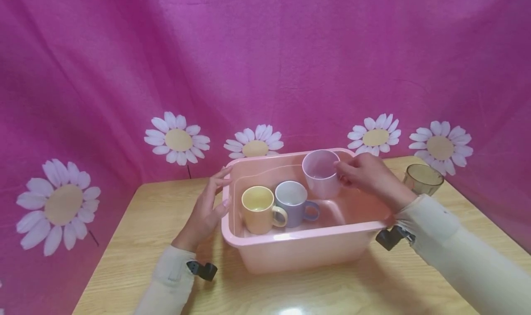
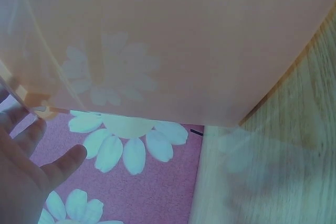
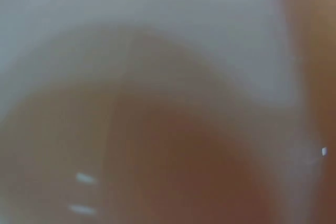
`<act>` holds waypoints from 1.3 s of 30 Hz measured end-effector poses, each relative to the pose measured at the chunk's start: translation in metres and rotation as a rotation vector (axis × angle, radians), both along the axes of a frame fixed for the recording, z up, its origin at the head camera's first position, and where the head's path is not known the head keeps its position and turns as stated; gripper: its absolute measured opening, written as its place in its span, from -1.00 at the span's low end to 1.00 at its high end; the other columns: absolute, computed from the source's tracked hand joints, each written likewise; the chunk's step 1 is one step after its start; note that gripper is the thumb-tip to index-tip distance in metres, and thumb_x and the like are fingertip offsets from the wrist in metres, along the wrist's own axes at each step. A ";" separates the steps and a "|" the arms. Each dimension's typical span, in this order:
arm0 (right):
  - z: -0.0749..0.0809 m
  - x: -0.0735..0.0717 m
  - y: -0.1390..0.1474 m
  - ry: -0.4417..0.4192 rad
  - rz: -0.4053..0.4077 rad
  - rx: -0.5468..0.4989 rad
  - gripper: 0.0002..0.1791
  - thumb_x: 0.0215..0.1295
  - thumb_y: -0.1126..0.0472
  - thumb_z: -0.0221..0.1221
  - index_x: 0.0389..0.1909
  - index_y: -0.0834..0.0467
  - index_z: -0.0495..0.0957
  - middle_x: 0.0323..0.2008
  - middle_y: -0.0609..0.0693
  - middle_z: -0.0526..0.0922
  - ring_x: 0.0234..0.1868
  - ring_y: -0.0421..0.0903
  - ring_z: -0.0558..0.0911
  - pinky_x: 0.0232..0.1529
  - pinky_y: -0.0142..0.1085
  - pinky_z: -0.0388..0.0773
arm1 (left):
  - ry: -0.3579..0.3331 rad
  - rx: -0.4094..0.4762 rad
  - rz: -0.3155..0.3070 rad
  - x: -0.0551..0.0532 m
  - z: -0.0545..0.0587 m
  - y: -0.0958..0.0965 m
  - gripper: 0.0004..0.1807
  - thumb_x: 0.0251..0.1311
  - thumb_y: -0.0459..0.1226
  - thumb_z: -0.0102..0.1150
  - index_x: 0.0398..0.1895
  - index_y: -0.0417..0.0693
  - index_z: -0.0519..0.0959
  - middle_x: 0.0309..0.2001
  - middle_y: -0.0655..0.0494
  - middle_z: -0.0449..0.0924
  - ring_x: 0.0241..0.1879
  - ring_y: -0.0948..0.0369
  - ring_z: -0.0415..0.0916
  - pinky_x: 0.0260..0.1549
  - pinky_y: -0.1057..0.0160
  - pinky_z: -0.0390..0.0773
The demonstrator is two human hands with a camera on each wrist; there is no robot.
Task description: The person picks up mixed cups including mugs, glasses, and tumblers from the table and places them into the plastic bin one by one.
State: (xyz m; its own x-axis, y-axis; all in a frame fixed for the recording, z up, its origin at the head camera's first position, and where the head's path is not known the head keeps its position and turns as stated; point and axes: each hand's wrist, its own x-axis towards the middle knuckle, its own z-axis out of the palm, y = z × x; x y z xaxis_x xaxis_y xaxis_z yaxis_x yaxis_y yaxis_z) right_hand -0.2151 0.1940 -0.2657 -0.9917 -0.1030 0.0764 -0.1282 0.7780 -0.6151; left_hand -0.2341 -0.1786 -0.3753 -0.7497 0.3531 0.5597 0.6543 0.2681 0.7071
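Observation:
In the head view my right hand (image 1: 369, 174) pinches a pink mug (image 1: 321, 179) at its handle side, which the fingers cover. The mug is upright over the back part of a pink plastic basin (image 1: 307, 252); whether its base touches the floor is unclear. A yellow mug (image 1: 254, 220) and a purple mug (image 1: 293, 211) with a pale inside stand upright side by side within the basin's left half. At the basin's left rim rests my left hand (image 1: 205, 213), fingers loosely extended. Its fingers (image 2: 29, 140) also show near the rim in the left wrist view. The right wrist view is blurred.
A brownish see-through glass (image 1: 423, 179) stands on the wooden table (image 1: 141, 246) right of the basin, partly behind my right wrist. A magenta cloth (image 1: 257, 66) with white daisies hangs behind the table and along its sides.

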 end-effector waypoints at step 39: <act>-0.010 -0.012 -0.010 -0.029 0.146 0.081 -0.78 0.30 0.27 -0.04 -0.23 0.35 0.47 -0.77 -0.05 0.43 -0.70 -0.18 0.40 -0.58 -0.32 0.34 | -0.027 0.006 0.012 0.028 0.033 0.010 -0.51 0.11 -0.33 -0.04 0.15 -0.30 0.29 0.44 -0.17 0.12 0.45 -0.05 0.01 0.29 -0.20 0.18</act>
State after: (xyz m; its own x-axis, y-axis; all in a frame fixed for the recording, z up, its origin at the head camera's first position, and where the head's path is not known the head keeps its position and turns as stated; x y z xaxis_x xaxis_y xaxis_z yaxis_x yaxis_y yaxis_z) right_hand -0.2270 0.1843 -0.2752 -0.9676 -0.2504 0.0337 -0.2264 0.7997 -0.5561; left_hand -0.2060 -0.1690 -0.3426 -0.7690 0.3403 0.5412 0.6314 0.2718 0.7262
